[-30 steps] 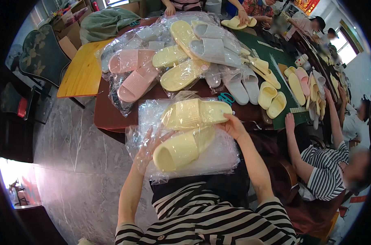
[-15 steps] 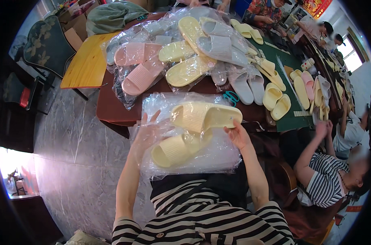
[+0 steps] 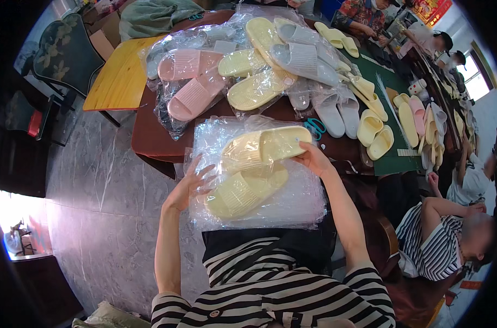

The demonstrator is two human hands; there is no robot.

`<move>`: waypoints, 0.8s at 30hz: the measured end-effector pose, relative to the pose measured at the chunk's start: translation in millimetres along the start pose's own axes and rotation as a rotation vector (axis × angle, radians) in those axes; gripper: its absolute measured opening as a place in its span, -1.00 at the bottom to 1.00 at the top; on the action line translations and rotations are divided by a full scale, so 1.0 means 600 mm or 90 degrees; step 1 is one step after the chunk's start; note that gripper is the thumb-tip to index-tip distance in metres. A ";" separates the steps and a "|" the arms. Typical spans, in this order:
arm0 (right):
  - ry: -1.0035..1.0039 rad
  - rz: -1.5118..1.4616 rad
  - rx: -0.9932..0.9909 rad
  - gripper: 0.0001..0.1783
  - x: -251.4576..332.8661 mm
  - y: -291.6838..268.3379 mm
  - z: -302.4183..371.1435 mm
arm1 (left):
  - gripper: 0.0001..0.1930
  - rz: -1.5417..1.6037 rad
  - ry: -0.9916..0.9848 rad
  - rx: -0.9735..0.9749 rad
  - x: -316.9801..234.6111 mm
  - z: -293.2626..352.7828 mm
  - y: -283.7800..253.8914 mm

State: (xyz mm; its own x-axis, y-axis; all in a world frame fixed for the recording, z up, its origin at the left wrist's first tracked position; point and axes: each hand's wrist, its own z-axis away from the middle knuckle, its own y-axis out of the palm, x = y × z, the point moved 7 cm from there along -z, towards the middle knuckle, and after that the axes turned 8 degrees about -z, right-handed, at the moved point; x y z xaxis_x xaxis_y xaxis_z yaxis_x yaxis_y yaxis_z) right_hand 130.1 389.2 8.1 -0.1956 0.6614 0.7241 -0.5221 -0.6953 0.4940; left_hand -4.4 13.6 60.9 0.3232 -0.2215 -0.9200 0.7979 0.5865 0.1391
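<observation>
A clear plastic bag (image 3: 292, 202) lies on my lap and over the table's near edge, with a pair of pale yellow slippers (image 3: 243, 188) in it. The upper slipper (image 3: 270, 146) lies across the lower one. My right hand (image 3: 312, 159) grips the upper slipper's right end through the plastic. My left hand (image 3: 189, 183) has its fingers spread against the bag's left side, beside the slippers.
The dark brown table (image 3: 150, 134) holds a heap of bagged slippers: pink (image 3: 188, 93), yellow (image 3: 254, 87) and grey (image 3: 300, 54). Teal scissors (image 3: 315, 128) lie near my right hand. Loose slippers cover a green mat (image 3: 393, 158). A seated person in stripes (image 3: 439, 240) is at right.
My left hand has come up along the bag's left side and spread its fingers. The upper slipper has slid left and down inside the bag. My right hand stays at its end.
</observation>
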 end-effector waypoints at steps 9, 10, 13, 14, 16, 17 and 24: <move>0.225 0.122 0.182 -0.34 -0.056 0.039 -0.020 | -0.27 0.376 0.020 -0.035 0.048 -0.030 -0.012; 0.243 0.158 0.178 -0.32 -0.060 0.033 -0.015 | -0.29 0.377 0.025 -0.044 0.050 -0.028 -0.014; 0.263 0.188 0.189 -0.30 -0.065 0.021 0.004 | -0.31 0.396 0.045 -0.050 0.044 -0.023 -0.016; 0.250 0.189 0.203 -0.28 -0.064 0.021 0.011 | -0.30 0.412 0.057 -0.054 0.039 -0.021 -0.018; 0.251 0.138 0.210 -0.28 -0.067 0.016 0.034 | -0.31 0.435 0.087 -0.045 0.022 -0.015 -0.015; 0.214 0.081 0.253 -0.27 -0.061 0.021 0.047 | -0.31 0.465 0.138 -0.012 0.005 -0.012 -0.009; 0.166 0.039 0.200 -0.23 -0.022 -0.028 0.146 | -0.47 0.617 0.138 0.062 -0.062 -0.040 0.047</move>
State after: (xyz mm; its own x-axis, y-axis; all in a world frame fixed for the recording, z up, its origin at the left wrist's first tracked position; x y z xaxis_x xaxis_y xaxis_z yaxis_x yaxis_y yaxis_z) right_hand 214.5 367.6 32.3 -0.4437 0.6367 0.6307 -0.2320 -0.7613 0.6054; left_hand -6.4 57.1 90.3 0.7645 0.4718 -0.4393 0.2803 0.3703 0.8856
